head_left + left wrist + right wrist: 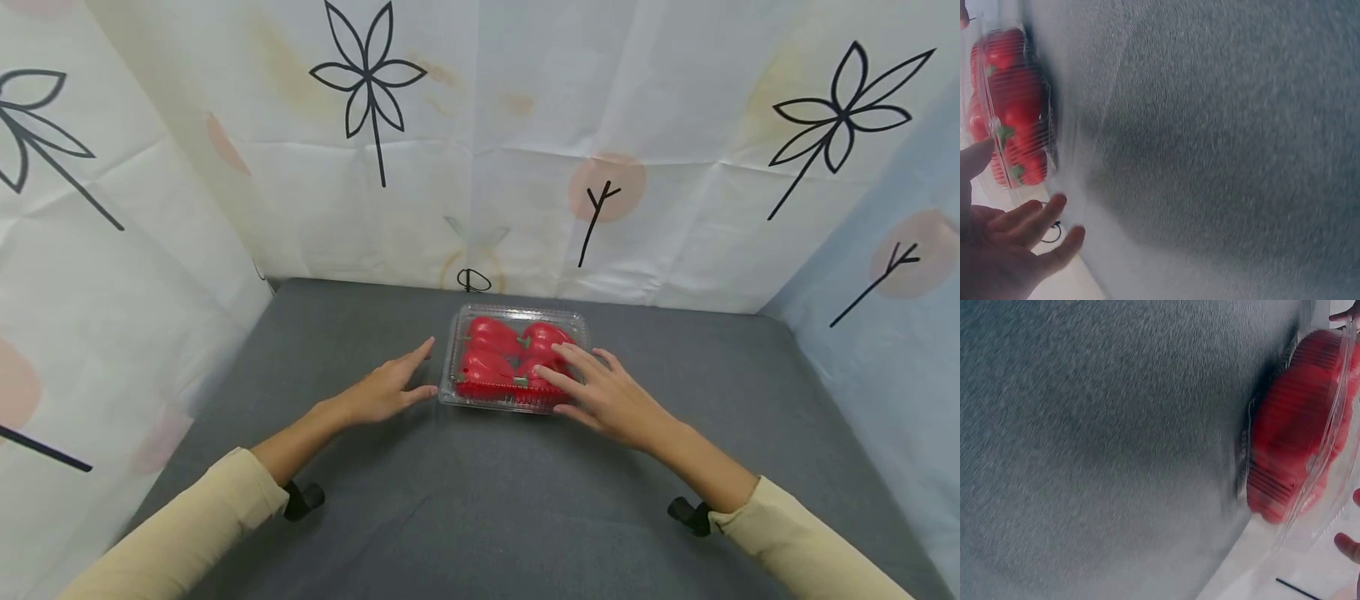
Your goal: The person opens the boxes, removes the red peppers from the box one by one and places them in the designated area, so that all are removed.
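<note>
Plastic box: the clear box (517,313) sits on the grey tabletop (480,517), ahead of the person and between the hands, its long axis running left to right.
Left hand: the left hand (386,390) holds nothing, fingers extended, thumb apart, tips just beside the box's left edge.
Right hand: nearer; the right hand (609,398) has its fingers spread wide and, from the head view, overlaps the box's right side; whether the fingertips touch the plastic I can't fairly tell.
Red pieces: four glossy, rounded, pepper-like red pieces (486,367) with green stems, packed two by two inside.
Surfaces: thin, ribbed, see-through box walls; matte, fine-grained tabletop; creased white cloth (525,108) behind, printed with black leaf outlines.
</note>
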Demonstrator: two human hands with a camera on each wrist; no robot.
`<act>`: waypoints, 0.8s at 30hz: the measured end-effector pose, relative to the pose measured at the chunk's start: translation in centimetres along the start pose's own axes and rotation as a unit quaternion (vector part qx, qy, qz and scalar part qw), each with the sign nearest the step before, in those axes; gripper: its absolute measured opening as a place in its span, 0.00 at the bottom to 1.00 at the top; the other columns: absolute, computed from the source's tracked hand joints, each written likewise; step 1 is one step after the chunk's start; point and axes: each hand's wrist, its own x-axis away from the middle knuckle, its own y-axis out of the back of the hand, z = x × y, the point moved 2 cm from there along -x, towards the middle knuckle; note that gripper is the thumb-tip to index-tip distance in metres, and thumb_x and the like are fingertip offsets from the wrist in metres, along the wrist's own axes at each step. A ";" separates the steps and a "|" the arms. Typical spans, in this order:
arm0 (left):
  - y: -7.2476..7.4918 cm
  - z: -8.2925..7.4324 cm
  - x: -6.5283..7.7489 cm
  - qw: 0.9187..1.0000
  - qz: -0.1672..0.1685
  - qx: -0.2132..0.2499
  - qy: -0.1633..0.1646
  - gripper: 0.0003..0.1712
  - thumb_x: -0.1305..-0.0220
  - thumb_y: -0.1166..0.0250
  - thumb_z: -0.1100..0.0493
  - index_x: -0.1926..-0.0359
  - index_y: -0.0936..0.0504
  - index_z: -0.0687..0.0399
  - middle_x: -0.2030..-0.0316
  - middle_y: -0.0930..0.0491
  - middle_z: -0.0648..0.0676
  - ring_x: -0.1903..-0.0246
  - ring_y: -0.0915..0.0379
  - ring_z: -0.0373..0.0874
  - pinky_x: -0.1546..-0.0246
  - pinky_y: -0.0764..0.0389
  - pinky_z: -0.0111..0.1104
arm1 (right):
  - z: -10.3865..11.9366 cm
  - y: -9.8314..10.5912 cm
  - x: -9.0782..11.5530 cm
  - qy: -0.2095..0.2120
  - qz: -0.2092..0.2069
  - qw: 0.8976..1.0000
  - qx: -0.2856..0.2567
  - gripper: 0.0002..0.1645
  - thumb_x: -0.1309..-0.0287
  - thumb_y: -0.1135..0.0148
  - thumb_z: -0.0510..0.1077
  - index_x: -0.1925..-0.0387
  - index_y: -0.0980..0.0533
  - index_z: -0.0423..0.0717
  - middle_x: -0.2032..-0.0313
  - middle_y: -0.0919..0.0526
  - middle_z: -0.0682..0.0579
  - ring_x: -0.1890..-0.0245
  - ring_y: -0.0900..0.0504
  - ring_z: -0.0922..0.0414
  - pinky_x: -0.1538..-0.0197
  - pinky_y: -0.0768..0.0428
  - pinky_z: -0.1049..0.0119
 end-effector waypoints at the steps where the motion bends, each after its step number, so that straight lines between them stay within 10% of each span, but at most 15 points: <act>1: -0.1 0.1 0.0 1.000 0.003 0.019 0.002 0.49 0.30 0.37 0.51 0.22 0.56 0.59 0.29 0.39 0.66 0.33 0.37 0.62 0.34 0.34 0.57 | 0.2 -0.1 -0.2 0.007 -0.001 1.000 -0.001 0.47 0.50 0.23 0.51 0.30 0.33 0.53 0.36 0.30 0.37 0.35 0.32 0.42 0.43 0.26 0.34; 7: -0.3 0.1 -0.1 0.987 0.013 0.153 0.035 0.44 0.29 0.38 0.57 0.23 0.53 0.63 0.41 0.23 0.66 0.50 0.19 0.53 0.47 0.20 0.49 | 1.2 -0.9 -1.2 0.027 -0.010 1.000 0.002 0.50 0.60 0.17 0.48 0.32 0.30 0.54 0.38 0.28 0.38 0.36 0.30 0.42 0.44 0.23 0.37; 12: -0.7 0.3 -0.2 0.943 0.033 0.325 0.066 0.41 0.29 0.41 0.66 0.24 0.53 0.68 0.48 0.20 0.68 0.56 0.16 0.52 0.48 0.18 0.47 | 1.9 -1.6 -2.0 0.043 -0.020 0.999 -0.006 0.48 0.62 0.16 0.47 0.35 0.27 0.55 0.38 0.27 0.39 0.37 0.29 0.43 0.43 0.23 0.39; 18: -1.3 0.4 0.1 0.892 0.046 0.429 0.135 0.37 0.28 0.40 0.63 0.26 0.47 0.63 0.52 0.17 0.60 0.55 0.17 0.48 0.44 0.20 0.44 | 2.8 -2.3 -3.0 0.062 -0.025 0.998 -0.009 0.45 0.60 0.17 0.46 0.36 0.26 0.56 0.38 0.26 0.40 0.37 0.29 0.45 0.43 0.22 0.43; 24: -1.6 0.2 0.2 0.877 0.047 0.456 0.145 0.32 0.28 0.41 0.64 0.28 0.40 0.64 0.53 0.17 0.60 0.54 0.17 0.49 0.42 0.21 0.45 | 3.5 -2.8 -3.9 0.067 -0.022 0.997 -0.011 0.43 0.58 0.17 0.47 0.37 0.25 0.55 0.37 0.26 0.41 0.35 0.30 0.45 0.41 0.24 0.43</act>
